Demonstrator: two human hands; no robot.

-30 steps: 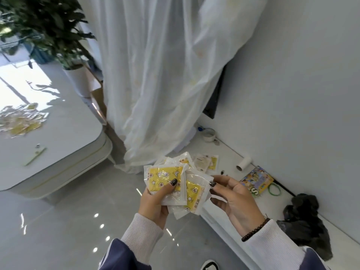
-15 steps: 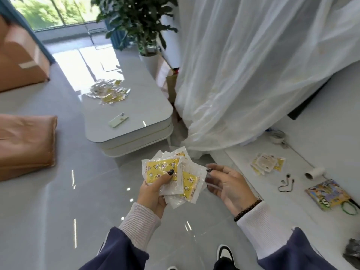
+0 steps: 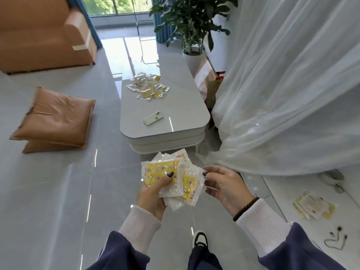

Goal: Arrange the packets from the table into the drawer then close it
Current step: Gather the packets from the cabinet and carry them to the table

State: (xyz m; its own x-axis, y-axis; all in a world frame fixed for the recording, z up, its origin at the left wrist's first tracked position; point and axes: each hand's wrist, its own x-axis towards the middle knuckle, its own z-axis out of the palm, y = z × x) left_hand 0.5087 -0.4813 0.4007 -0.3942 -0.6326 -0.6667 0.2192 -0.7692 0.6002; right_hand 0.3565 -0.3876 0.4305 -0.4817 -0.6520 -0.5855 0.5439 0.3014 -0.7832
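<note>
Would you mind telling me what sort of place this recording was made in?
Most likely a home living room: an orange sofa with loose cushions on the tiled floor, a low white coffee table, and a potted plant by a sheer curtain.

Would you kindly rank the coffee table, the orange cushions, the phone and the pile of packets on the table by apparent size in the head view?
1. coffee table
2. orange cushions
3. pile of packets
4. phone
</note>
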